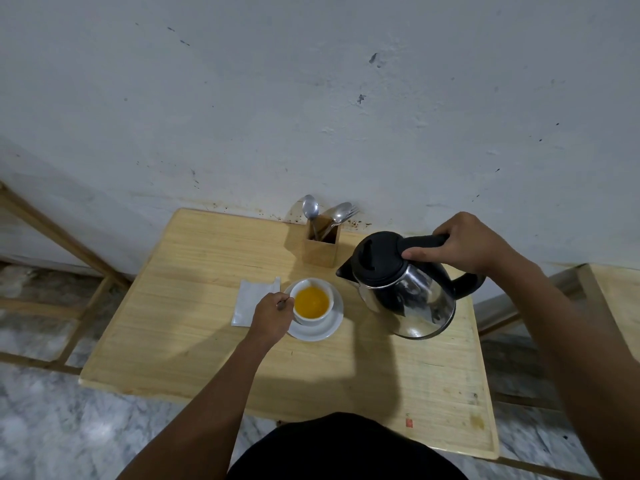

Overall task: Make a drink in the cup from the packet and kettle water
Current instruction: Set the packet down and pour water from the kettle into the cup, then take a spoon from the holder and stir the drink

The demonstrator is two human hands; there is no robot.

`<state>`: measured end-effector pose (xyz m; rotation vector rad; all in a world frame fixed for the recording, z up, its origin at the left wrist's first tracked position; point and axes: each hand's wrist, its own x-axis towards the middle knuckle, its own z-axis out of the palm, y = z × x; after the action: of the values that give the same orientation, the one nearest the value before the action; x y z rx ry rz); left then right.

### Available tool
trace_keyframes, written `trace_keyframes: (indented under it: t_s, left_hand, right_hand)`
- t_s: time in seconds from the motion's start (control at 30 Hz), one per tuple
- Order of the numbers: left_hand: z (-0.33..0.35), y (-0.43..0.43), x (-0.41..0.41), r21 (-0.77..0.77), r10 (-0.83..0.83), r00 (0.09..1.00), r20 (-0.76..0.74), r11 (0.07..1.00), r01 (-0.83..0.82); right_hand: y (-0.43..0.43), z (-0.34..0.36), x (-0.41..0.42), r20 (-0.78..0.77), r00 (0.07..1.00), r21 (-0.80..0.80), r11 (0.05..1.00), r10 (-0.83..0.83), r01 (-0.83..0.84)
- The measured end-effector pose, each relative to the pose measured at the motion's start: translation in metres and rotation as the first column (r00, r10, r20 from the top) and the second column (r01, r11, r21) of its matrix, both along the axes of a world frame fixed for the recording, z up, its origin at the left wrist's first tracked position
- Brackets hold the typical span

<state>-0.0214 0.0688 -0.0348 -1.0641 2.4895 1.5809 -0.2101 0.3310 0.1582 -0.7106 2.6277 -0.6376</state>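
Round white cup [312,303] of orange liquid on white saucer [325,330], pale wood table [194,306]. Left hand [272,317] pinches a spoon [284,303] at the cup rim. Right hand [465,244] clenches the shiny steel kettle [405,289] by its black handle, tilted, spout near cup. White packet [251,301] lies flat, left of saucer.

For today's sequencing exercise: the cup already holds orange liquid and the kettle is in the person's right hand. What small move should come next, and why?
Probably set the kettle down on the table. The cup already looks well filled, and no water shows at the spout. The left hand already holds a spoon at the rim, ready to stir.
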Motion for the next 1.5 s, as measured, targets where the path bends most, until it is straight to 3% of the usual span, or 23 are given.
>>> trace_keyframes:
  t_s: [0.27,0.4,0.7,0.97,1.2,1.5]
  left_hand:
    - [-0.002,0.016,-0.001,-0.075,0.128,0.991,-0.029,0.989,-0.13]
    - [0.0,0.029,-0.004,-0.103,0.227,0.973,-0.046,0.968,-0.231]
    - [-0.004,0.044,-0.011,-0.218,0.332,0.941,-0.065,0.915,-0.339]
    - [0.004,0.05,-0.018,-0.3,0.351,0.936,0.007,0.894,-0.333]
    - [0.007,0.051,-0.018,-0.297,0.336,0.941,0.029,0.902,-0.313]
    - [0.014,0.048,-0.017,-0.29,0.306,0.949,0.079,0.918,-0.272]
  right_hand:
    - [0.047,-0.029,-0.021,-0.026,0.978,-0.336,0.923,-0.207,0.187]
    - [0.063,-0.043,-0.036,-0.044,0.967,-0.415,0.885,-0.251,0.21]
    - [0.081,-0.063,-0.077,-0.075,0.973,-0.478,0.864,-0.217,0.156]
    - [0.09,-0.083,-0.099,-0.022,0.985,-0.507,0.851,-0.172,0.138]
    - [0.096,-0.094,-0.102,0.039,0.986,-0.558,0.815,-0.159,0.154]
    - [0.1,-0.1,-0.096,0.008,0.985,-0.55,0.822,-0.171,0.148]
